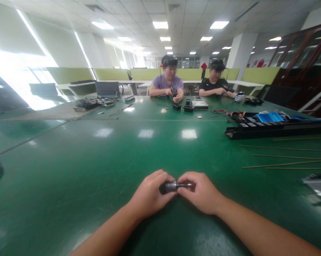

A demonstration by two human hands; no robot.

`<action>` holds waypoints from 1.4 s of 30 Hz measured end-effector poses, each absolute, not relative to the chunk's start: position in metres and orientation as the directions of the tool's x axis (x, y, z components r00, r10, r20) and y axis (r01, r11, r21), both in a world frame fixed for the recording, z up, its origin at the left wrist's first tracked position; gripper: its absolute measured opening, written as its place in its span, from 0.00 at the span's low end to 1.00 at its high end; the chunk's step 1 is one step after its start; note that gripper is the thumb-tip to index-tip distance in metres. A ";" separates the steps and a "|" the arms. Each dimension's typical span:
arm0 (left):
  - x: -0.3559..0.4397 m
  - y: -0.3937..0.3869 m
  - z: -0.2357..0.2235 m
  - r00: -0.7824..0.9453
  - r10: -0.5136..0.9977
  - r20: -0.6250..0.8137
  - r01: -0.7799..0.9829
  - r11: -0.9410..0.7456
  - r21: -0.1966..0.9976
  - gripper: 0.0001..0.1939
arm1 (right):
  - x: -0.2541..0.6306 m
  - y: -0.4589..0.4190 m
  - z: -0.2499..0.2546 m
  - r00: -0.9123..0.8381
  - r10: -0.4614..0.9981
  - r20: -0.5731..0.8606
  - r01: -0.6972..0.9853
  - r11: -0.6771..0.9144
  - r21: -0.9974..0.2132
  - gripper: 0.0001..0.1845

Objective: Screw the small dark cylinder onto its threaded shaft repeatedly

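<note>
Between my two hands is a small metal cylinder with a thin shaft (pixel 171 186); its exact kind does not show. It lies roughly level, the thin end toward the right. My left hand (pixel 153 193) curls around the thicker dark body, thumb and forefinger closed on it. At the other end, the thumb and fingers of my right hand (pixel 203 193) pinch around the thin shaft, whose bright tip shows between them. The fingertips of both hands nearly meet at the middle of the part. Beneath them is the green tabletop (pixel 109 185).
Several thin brass-coloured rods (pixel 283 157) lie at the right, near a black channel (pixel 256 133) and a blue packet (pixel 269 117). A clear-looking tray (pixel 319 186) sits at the right edge. Across the table, two people (pixel 167 83) handle dark tools beside small black boxes (pixel 188 106).
</note>
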State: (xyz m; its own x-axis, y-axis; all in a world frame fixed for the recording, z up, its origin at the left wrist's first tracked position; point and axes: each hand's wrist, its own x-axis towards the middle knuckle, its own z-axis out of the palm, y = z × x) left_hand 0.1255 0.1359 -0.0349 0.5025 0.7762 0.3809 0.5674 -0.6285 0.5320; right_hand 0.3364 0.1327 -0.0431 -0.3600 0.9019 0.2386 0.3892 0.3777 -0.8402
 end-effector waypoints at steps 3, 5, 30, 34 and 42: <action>0.125 0.136 -0.035 0.490 0.787 0.376 0.571 -0.615 0.543 0.09 | 0.336 0.133 -0.042 -0.355 0.906 0.229 0.384 0.365 -0.848 0.05; 0.124 0.136 -0.036 0.480 0.795 0.371 0.576 -0.605 0.550 0.09 | 0.336 0.133 -0.041 -0.355 0.908 0.223 0.379 0.357 -0.854 0.04; 0.124 0.136 -0.034 0.469 0.799 0.377 0.578 -0.600 0.553 0.08 | 0.338 0.134 -0.040 -0.347 0.915 0.206 0.375 0.337 -0.864 0.05; 0.123 0.137 -0.034 0.467 0.797 0.383 0.568 -0.602 0.561 0.08 | 0.337 0.135 -0.041 -0.337 0.926 0.171 0.352 0.292 -0.890 0.05; 0.123 0.137 -0.034 0.453 0.801 0.391 0.572 -0.598 0.561 0.08 | 0.338 0.136 -0.046 -0.321 0.937 0.136 0.330 0.245 -0.912 0.06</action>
